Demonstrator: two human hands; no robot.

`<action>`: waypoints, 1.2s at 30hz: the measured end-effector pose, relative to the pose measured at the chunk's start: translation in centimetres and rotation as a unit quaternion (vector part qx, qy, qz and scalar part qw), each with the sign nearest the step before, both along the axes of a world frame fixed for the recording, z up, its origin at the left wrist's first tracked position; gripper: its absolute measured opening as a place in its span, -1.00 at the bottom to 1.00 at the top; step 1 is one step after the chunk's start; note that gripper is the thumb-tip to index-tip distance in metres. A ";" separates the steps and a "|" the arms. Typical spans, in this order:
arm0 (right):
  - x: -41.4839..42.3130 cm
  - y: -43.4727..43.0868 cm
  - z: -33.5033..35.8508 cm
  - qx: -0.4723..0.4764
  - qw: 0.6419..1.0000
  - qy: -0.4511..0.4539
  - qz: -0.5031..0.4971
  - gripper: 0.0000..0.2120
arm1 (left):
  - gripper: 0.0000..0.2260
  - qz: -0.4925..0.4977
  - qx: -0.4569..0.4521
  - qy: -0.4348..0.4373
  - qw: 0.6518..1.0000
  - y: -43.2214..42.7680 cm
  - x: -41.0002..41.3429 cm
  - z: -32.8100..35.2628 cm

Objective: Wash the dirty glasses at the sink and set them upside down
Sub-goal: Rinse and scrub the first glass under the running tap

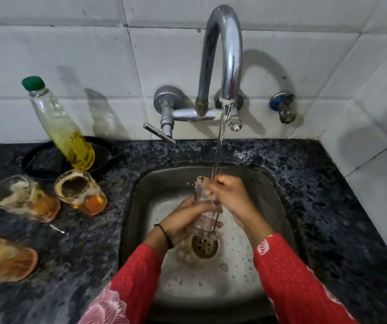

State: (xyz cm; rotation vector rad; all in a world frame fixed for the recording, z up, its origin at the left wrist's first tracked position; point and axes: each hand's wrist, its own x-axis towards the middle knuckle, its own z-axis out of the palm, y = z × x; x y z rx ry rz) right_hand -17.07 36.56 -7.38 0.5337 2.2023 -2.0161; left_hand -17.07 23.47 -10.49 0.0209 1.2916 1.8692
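I hold a clear glass point(205, 218) upright over the steel sink point(141, 199), under the running stream from the tap point(222, 54). My left hand point(183, 220) grips its lower body. My right hand point(229, 195) is around its rim and upper side, fingers curled over the mouth. Three dirty glasses with orange residue stand on the counter to the left: one point(80, 191) beside the sink, one point(24, 197) farther left, one point(3, 258) near the front left edge.
A dish-soap bottle point(59, 122) with a green cap stands in a black dish point(47, 162) at the back left. The dark granite counter point(328, 206) surrounds the sink. Foamy water lies around the drain point(205, 246). The tap lever point(158, 133) sticks out leftward.
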 end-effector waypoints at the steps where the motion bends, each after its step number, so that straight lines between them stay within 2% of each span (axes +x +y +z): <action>1: 0.3 0.0 0.1 -0.055 0.998 0.002 -0.025 -0.77 | -0.57 -0.017 0.094 -0.087 0.992 -0.5 0.2 0.3; 2: 0.4 0.0 0.3 -0.082 0.996 0.006 -0.042 -0.78 | -0.55 -0.031 0.153 -0.133 0.979 -1.0 0.1 0.2; 3: 0.3 0.0 0.2 -0.069 0.997 0.010 -0.045 -0.77 | -0.53 -0.041 0.159 -0.140 0.976 -1.1 0.2 0.3; 4: 0.1 -0.1 0.1 -0.024 0.999 0.012 -0.035 -0.75 | -0.54 -0.043 0.126 -0.117 0.984 -0.7 0.4 0.6; 6: -0.4 -0.2 0.0 0.095 0.995 0.000 0.017 -0.71 | -0.65 -0.010 -0.023 0.008 1.000 0.0 0.6 1.0; 7: -0.5 -0.2 0.0 0.124 0.991 -0.007 0.040 -0.72 | -0.67 0.009 -0.073 0.069 0.995 0.3 0.6 1.0; 8: -0.4 -0.2 0.0 0.122 0.991 -0.007 0.048 -0.75 | -0.65 0.015 -0.083 0.094 0.992 0.4 0.6 0.8; 9: -0.2 0.0 0.2 0.096 0.994 -0.003 0.042 -0.77 | -0.64 0.010 -0.070 0.081 0.994 0.3 0.5 0.7; 10: 0.0 0.2 0.4 0.048 0.999 0.001 0.025 -0.78 | -0.65 -0.007 -0.029 0.026 0.999 0.1 0.4 0.9; 12: 0.3 0.4 0.9 -0.062 0.998 0.013 -0.013 -0.80 | -0.66 -0.044 0.129 -0.101 0.986 -0.5 0.1 1.4; 13: 0.3 0.5 1.1 -0.083 0.996 0.019 -0.023 -0.80 | -0.65 -0.051 0.179 -0.133 0.973 -0.7 -0.1 1.4; 14: 0.1 0.5 1.1 -0.069 0.997 0.020 -0.023 -0.79 | -0.65 -0.057 0.180 -0.134 0.973 -0.6 -0.1 1.8; 15: -0.1 0.5 1.0 -0.023 0.999 0.020 -0.013 -0.78 | -0.67 -0.056 0.137 -0.102 0.984 -0.2 0.0 1.8; 16: -0.4 0.5 1.1 0.040 0.999 0.016 0.006 -0.74 | -0.69 -0.041 0.049 -0.033 0.997 0.2 0.1 1.8; 17: -0.6 0.3 1.0 0.094 0.995 0.012 0.027 -0.71 | -0.67 -0.013 -0.059 0.065 0.996 0.6 0.2 1.7; 18: -0.7 0.2 0.8 0.120 0.992 0.013 0.037 -0.69 | -0.62 0.012 -0.125 0.130 0.984 0.8 0.1 1.3; 19: -0.6 0.1 0.8 0.117 0.992 0.019 0.037 -0.70 | -0.59 0.021 -0.127 0.146 0.981 1.0 0.1 0.8; 20: -0.4 0.1 0.8 0.086 0.996 0.023 0.026 -0.74 | -0.60 0.024 -0.076 0.111 0.991 1.0 0.2 0.7; 21: -0.2 0.2 0.9 0.028 0.999 0.023 0.007 -0.77 | -0.65 0.023 0.010 0.031 0.999 0.9 0.3 1.3; 23: 0.2 0.3 1.3 -0.096 0.995 0.022 -0.029 -0.80 | -0.67 0.008 0.182 -0.124 0.975 0.6 0.4 1.9; 24: 0.1 0.4 1.4 -0.114 0.992 0.026 -0.038 -0.80 | -0.67 -0.007 0.225 -0.149 0.963 0.5 0.4 2.0; 25: -0.1 0.5 1.5 -0.082 0.996 0.028 -0.035 -0.79 | -0.68 -0.017 0.222 -0.153 0.963 0.6 0.4 2.2; 26: -0.5 0.5 1.5 -0.012 0.999 0.025 -0.019 -0.76 | -0.69 -0.021 0.173 -0.123 0.977 0.9 0.5 2.3; 27: -0.7 0.4 1.5 0.073 0.997 0.017 0.007 -0.71 | -0.67 -0.015 0.082 -0.060 0.995 1.3 0.4 2.3; 28: -0.9 0.4 1.4 0.145 0.989 0.013 0.032 -0.66 | -0.63 0.003 -0.024 0.038 0.999 1.6 0.3 2.2; 29: -0.9 0.2 1.1 0.184 0.982 0.014 0.046 -0.61 | -0.58 0.029 -0.105 0.125 0.986 1.7 0.2 1.8; 30: -0.9 0.1 0.8 0.190 0.980 0.022 0.048 -0.60 | -0.55 0.043 -0.122 0.169 0.977 1.6 0.0 1.5; 31: -0.6 -0.1 0.6 0.163 0.985 0.037 0.040 -0.61 | -0.57 0.051 -0.103 0.169 0.979 1.4 0.1 1.4; 32: -0.4 -0.2 0.6 0.111 0.992 0.056 0.019 -0.63 | -0.60 0.042 -0.047 0.127 0.990 1.2 0.2 1.3; 33: -0.1 -0.2 0.8 0.051 0.996 0.069 -0.009 -0.65 | -0.62 0.035 0.026 0.051 0.998 1.0 0.5 1.7; 34: 0.1 -0.2 1.1 -0.013 0.997 0.070 -0.035 -0.69 | -0.62 0.022 0.114 -0.041 0.992 0.7 0.6 2.0; 36: 0.3 -0.3 1.5 -0.142 0.985 0.062 -0.081 -0.76 | -0.58 0.001 0.246 -0.134 0.960 0.1 0.6 1.9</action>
